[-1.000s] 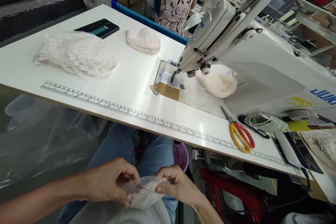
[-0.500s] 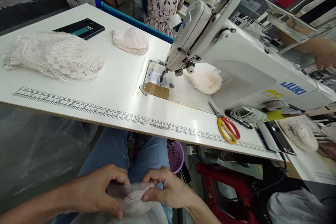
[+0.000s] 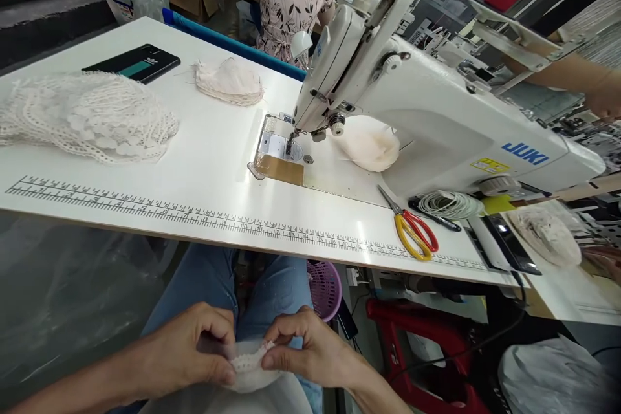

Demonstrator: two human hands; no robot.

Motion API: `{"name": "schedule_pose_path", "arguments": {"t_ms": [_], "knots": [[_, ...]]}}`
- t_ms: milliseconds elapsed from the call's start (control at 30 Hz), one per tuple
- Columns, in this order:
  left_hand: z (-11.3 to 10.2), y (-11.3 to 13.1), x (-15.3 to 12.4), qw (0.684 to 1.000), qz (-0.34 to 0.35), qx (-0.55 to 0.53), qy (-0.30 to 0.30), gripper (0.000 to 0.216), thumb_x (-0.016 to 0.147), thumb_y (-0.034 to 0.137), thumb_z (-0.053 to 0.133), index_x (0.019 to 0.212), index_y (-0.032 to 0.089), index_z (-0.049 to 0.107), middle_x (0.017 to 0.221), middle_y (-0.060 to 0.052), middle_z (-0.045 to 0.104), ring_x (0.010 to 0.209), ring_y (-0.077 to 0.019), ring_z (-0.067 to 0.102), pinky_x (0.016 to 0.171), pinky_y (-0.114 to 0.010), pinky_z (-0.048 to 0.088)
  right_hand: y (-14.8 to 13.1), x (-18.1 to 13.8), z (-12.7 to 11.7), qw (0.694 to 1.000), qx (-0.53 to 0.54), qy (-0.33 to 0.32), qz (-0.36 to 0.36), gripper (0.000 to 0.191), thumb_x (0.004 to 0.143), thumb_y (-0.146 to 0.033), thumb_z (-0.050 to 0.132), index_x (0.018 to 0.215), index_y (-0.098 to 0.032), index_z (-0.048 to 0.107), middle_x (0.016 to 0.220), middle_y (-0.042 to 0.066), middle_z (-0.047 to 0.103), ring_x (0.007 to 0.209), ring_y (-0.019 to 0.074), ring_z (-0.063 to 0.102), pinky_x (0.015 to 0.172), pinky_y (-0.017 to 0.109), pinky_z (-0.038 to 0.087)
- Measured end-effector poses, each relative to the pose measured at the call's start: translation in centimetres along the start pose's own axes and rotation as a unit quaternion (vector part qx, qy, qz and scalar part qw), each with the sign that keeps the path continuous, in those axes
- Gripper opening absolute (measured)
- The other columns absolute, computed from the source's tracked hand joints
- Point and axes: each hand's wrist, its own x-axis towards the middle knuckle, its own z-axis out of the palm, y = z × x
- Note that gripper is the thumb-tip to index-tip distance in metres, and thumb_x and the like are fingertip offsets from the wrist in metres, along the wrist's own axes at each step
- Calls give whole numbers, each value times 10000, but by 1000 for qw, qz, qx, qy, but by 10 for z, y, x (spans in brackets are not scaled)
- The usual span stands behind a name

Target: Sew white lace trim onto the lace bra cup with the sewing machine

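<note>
Over my lap, my left hand and my right hand hold a small piece of white lace-trimmed fabric between them. The left thumb and fingers pinch its left end. My right thumb and forefinger grip the right end of the scalloped lace edge. Sheer pale material spreads below the hands on my lap. Beyond the table edge stands a white sewing machine, its presser foot down near the needle plate; no fabric shows under it.
On the white table lie a lace pile, a pale fabric stack, a black phone, cream fabric and scissors. A purple basket and red stool are below. A person stands behind.
My left thumb has risen and come in to the lace edge, nearer my right hand. The right hand keeps its pinch. The view has shifted slightly, so the table appears further left.
</note>
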Motion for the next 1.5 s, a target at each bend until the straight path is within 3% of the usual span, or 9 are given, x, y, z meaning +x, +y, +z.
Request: {"name": "schedule_pose_path", "arguments": {"t_ms": [233, 400, 767, 867, 1000, 1200, 1500], "knots": [[9, 13, 5, 999, 10, 36, 12, 73, 653, 239, 692, 621, 174, 698, 624, 61, 451, 628, -117, 418, 588, -207, 301, -6, 1, 1, 999, -32, -6, -39, 444, 787, -523, 672, 849, -90, 746, 661, 56, 671, 569, 107, 544, 540, 176, 399], [9, 20, 10, 998, 0, 65, 17, 132, 652, 273, 619, 573, 169, 634, 623, 55, 422, 639, -131, 410, 619, -222, 315, -2, -1, -2, 997, -46, 17, -56, 443, 729, -548, 712, 833, -119, 742, 637, 18, 642, 562, 101, 517, 530, 178, 380], [6, 21, 18, 994, 16, 101, 32, 210, 685, 330, 585, 549, 177, 539, 609, 50, 401, 612, -133, 384, 605, -240, 288, -2, -3, -9, 991, -60, 60, -105, 396, 813, -492, 655, 787, -105, 737, 597, 10, 619, 526, 85, 493, 494, 166, 349], [7, 26, 18, 993, 14, 112, 22, 174, 687, 329, 576, 647, 169, 631, 634, 35, 485, 647, -146, 425, 621, -239, 301, -3, -4, -11, 988, -85, 68, -105, 365, 828, -453, 648, 796, -103, 743, 595, 20, 633, 520, 88, 503, 489, 168, 344], [11, 33, 19, 995, 8, 97, 6, 290, 666, 378, 615, 841, 170, 715, 722, 13, 588, 693, -164, 473, 633, -236, 324, -6, -5, -12, 986, -107, 71, -106, 398, 840, -478, 620, 818, -101, 749, 591, 31, 645, 504, 91, 503, 477, 174, 338], [16, 36, 26, 989, 21, 141, 34, 317, 713, 459, 596, 644, 157, 661, 612, 34, 447, 604, -129, 390, 570, -236, 287, -11, -9, -12, 986, -119, 74, -87, 396, 821, -501, 631, 821, -123, 749, 589, 5, 630, 504, 82, 475, 476, 168, 332], [16, 29, 33, 1000, 27, -11, -5, 335, 656, 464, 685, 596, 143, 609, 675, 5, 520, 626, -133, 431, 587, -248, 313, -3, -9, -15, 991, -66, 75, -84, 496, 784, -600, 627, 782, -114, 725, 618, 8, 620, 545, 88, 486, 493, 168, 349]]}}
